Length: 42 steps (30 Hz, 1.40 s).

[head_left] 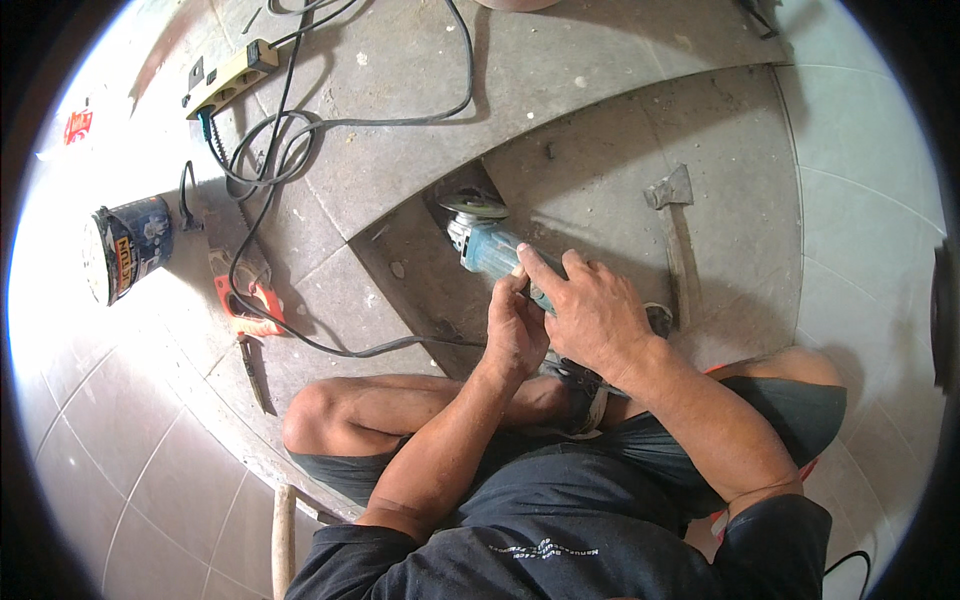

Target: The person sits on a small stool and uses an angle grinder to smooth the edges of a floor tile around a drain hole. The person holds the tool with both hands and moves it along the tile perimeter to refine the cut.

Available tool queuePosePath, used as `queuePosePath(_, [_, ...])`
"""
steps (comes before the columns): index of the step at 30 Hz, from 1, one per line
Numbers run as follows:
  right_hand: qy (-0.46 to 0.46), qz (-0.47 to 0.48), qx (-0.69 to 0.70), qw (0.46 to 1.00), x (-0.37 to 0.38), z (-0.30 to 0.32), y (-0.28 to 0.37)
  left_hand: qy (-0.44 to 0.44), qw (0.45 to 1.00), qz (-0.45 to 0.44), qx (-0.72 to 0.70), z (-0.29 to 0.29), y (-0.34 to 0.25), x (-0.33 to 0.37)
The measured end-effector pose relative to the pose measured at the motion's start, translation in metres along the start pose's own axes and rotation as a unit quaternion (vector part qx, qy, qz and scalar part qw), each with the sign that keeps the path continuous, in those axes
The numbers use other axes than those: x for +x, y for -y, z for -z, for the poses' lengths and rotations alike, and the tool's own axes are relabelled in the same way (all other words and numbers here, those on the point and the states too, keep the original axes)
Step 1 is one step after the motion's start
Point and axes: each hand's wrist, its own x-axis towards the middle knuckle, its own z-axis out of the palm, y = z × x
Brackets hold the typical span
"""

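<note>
My left hand (pixel 515 328) is closed around the rear part of a teal angle grinder (pixel 490 248), thumb up along its side. From the right, my right hand (pixel 598 312) wraps over the same grinder, with a finger stretched along the body. The grinder's disc (pixel 477 207) sits at the far end, over a dark square patch (pixel 470 190) by the edge of the sunken floor area (pixel 590 190). Whether the disc touches the surface or turns, I cannot tell. A black cable (pixel 390 347) runs left from beside my left hand.
An axe-like hammer with a wooden handle (pixel 680 260) lies to the right. On the left are a handsaw with an orange handle (pixel 250 308), a knife-like tool (pixel 252 375) and a dark bucket (pixel 148 240). A yellowish power strip (pixel 230 82) lies beyond, among looped cables.
</note>
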Motion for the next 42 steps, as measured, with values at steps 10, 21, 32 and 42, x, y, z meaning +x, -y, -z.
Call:
queuePosePath(10, [0.048,-0.029,0.007,0.998,0.009,-0.004,0.000,-0.019,0.999,0.005,0.031,0.005,0.001,0.006])
queuePosePath(21, [0.000,-0.007,-0.018,1.000,0.004,-0.001,0.003,-0.008,1.000,0.015,0.006,0.009,0.004,0.008])
queuePosePath(32, [-0.028,-0.003,0.033,0.999,-0.011,-0.005,0.008,-0.013,0.999,-0.044,0.007,0.010,0.018,0.001])
queuePosePath(42, [-0.099,-0.024,0.283,0.954,-0.017,-0.017,0.010,-0.047,0.985,-0.165,0.025,-0.015,0.008,-0.015])
